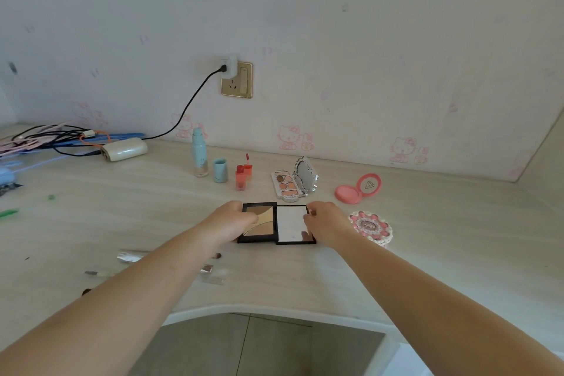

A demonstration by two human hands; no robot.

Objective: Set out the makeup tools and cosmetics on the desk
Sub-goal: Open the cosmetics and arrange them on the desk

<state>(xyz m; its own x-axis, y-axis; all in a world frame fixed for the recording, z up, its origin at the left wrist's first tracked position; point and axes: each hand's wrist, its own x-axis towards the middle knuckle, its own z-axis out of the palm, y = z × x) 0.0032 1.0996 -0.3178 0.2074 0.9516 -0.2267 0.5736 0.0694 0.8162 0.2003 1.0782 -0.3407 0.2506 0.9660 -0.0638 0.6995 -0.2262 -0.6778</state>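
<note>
The black palette (276,223) lies open and flat on the worktop (427,253), straight out at twelve o'clock from me. My left hand (233,220) curls around its powder half, thumb on the pan; my right hand (325,221) grips the mirror half at its right edge. At one o'clock beyond sit an open eyeshadow compact (291,185) and a pink blush (357,189); at eleven o'clock, a pale blue bottle (200,152).

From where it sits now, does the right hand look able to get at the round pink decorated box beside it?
Probably yes. The right hand rests on the mirror half of the open black palette, and the round pink box stands just to its right on the desk, with bare surface between them.
</note>
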